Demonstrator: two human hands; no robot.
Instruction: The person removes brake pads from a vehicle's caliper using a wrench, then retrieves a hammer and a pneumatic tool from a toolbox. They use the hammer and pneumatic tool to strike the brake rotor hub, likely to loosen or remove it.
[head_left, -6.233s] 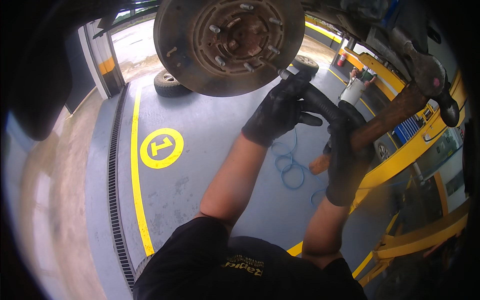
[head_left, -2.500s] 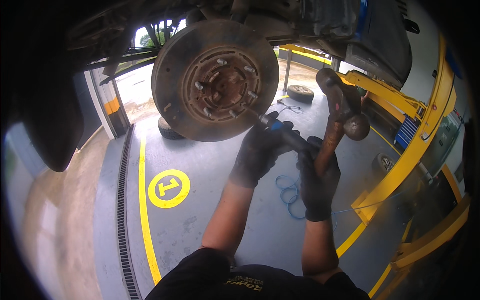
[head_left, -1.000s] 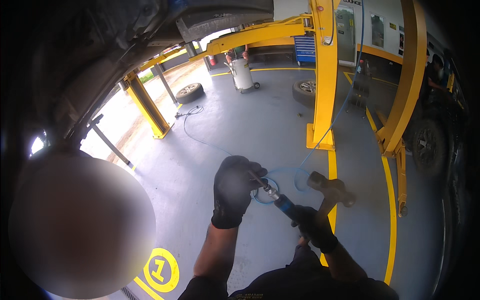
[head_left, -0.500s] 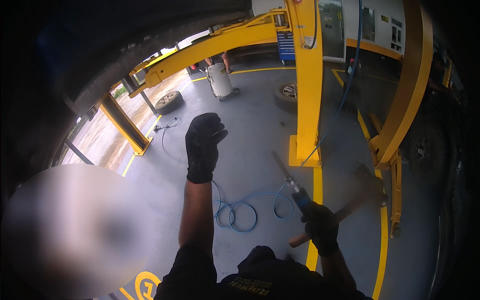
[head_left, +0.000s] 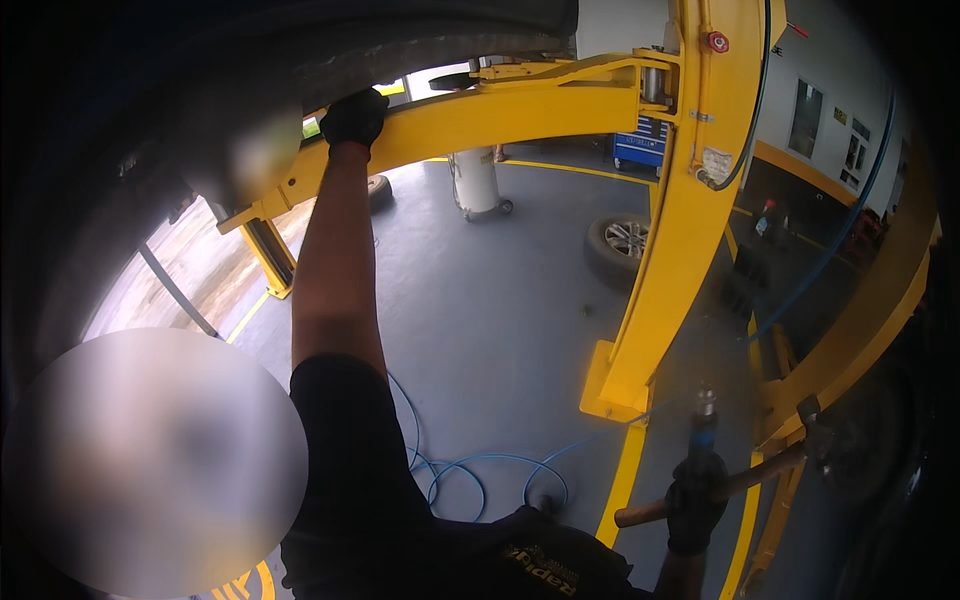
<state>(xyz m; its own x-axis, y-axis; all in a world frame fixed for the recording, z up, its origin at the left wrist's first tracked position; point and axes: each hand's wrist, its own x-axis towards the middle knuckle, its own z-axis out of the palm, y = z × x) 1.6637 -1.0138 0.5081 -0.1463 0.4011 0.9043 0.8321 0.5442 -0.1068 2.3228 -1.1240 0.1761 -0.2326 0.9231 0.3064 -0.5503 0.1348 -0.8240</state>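
My left hand (head_left: 355, 118), in a black glove, is raised to the yellow lift arm (head_left: 480, 120) under a dark raised vehicle (head_left: 420, 45). Its fingers look bent over the arm's upper edge, though their tips are partly hidden. Low on the right, my gloved right hand (head_left: 695, 505) is closed around two tools together. One is a hammer (head_left: 765, 473) with a wooden handle, lying crosswise with its dark head to the right. The other is an air hammer (head_left: 705, 430), pointing upward with a silver front end; any bit at its tip is blurred.
A yellow lift post (head_left: 665, 270) rises right of centre. Blue air hose (head_left: 470, 480) loops across the grey floor. Beyond stand a loose wheel (head_left: 615, 248), a white wheeled tank (head_left: 475, 183) and a blue tool cabinet (head_left: 640, 145). Another yellow lift post (head_left: 850, 350) curves along the right.
My left hand has risen from above the floor to the lift arm. My right hand has moved right and down with both tools. The view has shifted toward the lift arm.
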